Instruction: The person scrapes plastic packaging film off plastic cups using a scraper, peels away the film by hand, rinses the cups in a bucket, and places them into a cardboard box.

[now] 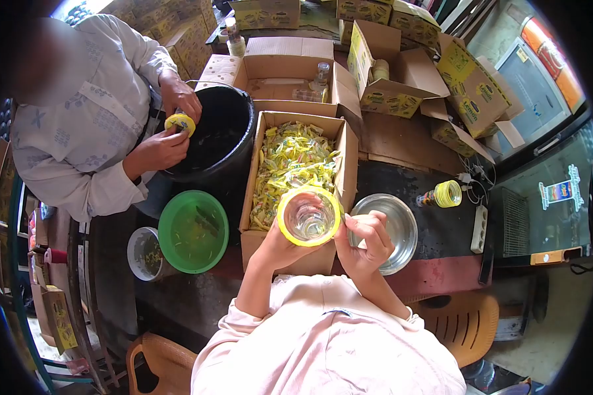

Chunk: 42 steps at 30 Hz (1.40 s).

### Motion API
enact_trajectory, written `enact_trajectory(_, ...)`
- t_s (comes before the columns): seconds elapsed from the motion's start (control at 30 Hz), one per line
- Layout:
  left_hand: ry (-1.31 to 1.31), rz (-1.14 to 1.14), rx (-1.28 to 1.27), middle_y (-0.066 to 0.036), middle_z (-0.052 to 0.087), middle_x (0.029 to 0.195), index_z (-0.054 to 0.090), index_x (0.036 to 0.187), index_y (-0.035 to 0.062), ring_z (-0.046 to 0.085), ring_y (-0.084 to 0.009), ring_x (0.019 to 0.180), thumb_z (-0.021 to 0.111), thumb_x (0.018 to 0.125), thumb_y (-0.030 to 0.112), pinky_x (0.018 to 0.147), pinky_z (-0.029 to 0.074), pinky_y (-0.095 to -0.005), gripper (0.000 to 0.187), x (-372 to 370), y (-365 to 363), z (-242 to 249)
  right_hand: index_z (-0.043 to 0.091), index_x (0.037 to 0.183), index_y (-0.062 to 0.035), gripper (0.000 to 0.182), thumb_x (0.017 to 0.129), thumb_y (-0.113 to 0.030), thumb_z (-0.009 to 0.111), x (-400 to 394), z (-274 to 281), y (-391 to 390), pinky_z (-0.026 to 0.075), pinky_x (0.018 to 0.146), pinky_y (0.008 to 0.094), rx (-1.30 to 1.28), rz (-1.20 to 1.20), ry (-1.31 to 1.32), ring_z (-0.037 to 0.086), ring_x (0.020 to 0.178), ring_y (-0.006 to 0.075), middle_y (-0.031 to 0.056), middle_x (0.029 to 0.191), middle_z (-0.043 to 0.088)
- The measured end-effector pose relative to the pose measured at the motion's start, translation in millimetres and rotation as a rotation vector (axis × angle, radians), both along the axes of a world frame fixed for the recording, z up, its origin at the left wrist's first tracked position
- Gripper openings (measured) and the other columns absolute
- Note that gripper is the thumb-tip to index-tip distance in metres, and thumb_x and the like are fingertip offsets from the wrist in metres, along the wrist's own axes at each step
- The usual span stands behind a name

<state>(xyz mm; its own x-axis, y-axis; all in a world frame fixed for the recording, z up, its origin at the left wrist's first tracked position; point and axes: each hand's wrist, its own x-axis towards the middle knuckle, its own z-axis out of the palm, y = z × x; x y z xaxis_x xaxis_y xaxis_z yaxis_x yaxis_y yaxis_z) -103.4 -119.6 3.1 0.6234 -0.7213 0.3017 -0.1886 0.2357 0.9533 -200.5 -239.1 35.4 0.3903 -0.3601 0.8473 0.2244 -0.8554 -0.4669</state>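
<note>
My left hand is wrapped round a clear jar with a thick yellow ring at its rim, seen from above with its open mouth towards me. Beside the ring's right edge, the thumb and fingers of my right hand are pinched together. What lies between them is too small to make out. Under and beyond the jar stands an open cardboard box full of small yellow wrapped pieces. A metal bowl sits just behind my right hand.
At left, a co-worker's hands hold a yellow round thing by a black bucket. Nearby are a green basin and a white bucket. A stack of yellow rings and a power strip lie right.
</note>
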Motion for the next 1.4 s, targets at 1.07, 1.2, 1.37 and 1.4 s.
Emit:
enact_trajectory(1.07, -0.147, 0.003, 0.112, -0.011, 0.052, 0.111, 0.047, 0.116, 0.0041, 0.051, -0.027, 0.104, 0.081, 0.062, 0.013, 0.091, 0.04, -0.0362, 0.064, 5.3, 1.0, 8.4, 0.063, 0.082, -0.0079, 0.024, 0.063, 0.004, 0.072, 3.7, -4.8, -5.6, 0.042, 0.061, 0.0285, 0.047, -0.012, 0.055, 0.056, 0.06, 0.0163, 0.0027, 0.068, 0.06)
enact_trajectory(1.2, -0.152, -0.008, 0.119, -0.011, 0.053, 0.11, 0.048, 0.115, 0.0041, 0.051, -0.0274, 0.104, 0.081, 0.062, 0.013, 0.091, 0.04, -0.0365, 0.063, 3.3, 0.0, 11.3, 0.064, 0.082, -0.0082, 0.023, 0.064, 0.004, 0.072, 4.5, -3.2, -7.8, 0.043, 0.061, 0.0284, 0.075, 0.004, 0.051, 0.056, 0.061, 0.017, 0.0032, 0.068, 0.061)
enact_trajectory(1.37, -0.157, -0.008, 0.097, -0.01, 0.053, 0.11, 0.049, 0.114, 0.0039, 0.052, -0.0261, 0.103, 0.081, 0.061, 0.013, 0.09, 0.041, -0.0356, 0.062, 6.4, 1.2, 11.3, 0.064, 0.08, -0.0079, 0.021, 0.065, 0.003, 0.072, 2.9, -8.1, -5.0, 0.044, 0.06, 0.0279, 0.138, -0.012, 0.073, 0.056, 0.062, 0.0175, 0.0041, 0.069, 0.061)
enact_trajectory(1.4, -0.151, -0.008, 0.095, -0.01, 0.053, 0.109, 0.049, 0.114, 0.0039, 0.052, -0.0258, 0.103, 0.081, 0.061, 0.013, 0.09, 0.041, -0.0354, 0.063, 5.8, 1.1, 11.0, 0.063, 0.08, -0.0079, 0.021, 0.065, 0.003, 0.072, 2.1, -8.5, -4.6, 0.045, 0.06, 0.0278, 0.147, -0.02, 0.075, 0.056, 0.062, 0.0176, 0.0043, 0.069, 0.062)
